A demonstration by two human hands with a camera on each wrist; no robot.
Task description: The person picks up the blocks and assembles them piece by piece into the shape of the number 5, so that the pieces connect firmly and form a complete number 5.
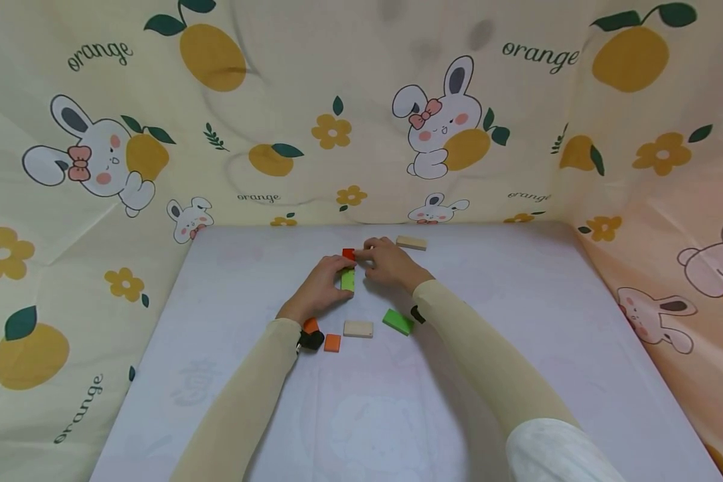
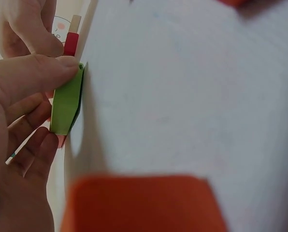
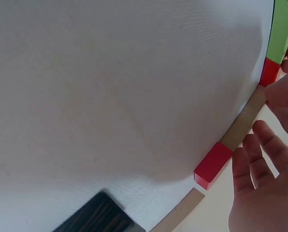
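My left hand (image 1: 322, 289) holds a light green block (image 1: 347, 280) lengthwise, thumb at its near end and fingertips by its far end. A red block (image 1: 348, 254) touches that far end. In the right wrist view, a bare wooden block (image 3: 244, 116) follows the red one at an angle, then a second red block (image 3: 214, 165). My right hand (image 1: 391, 263) pinches the wooden block, with its thumb near the joint with the first red block and fingers along the other side. From the head view, that hand hides the wooden block and the second red block.
Right of the row lies a separate wooden block (image 1: 412, 243). Nearer me are another wooden block (image 1: 358, 329), a darker green block (image 1: 397, 322) and an orange block (image 1: 332, 343). Another orange block (image 1: 310, 325) is partly hidden by my left wrist. A patterned cloth (image 1: 361, 134) rises behind the table.
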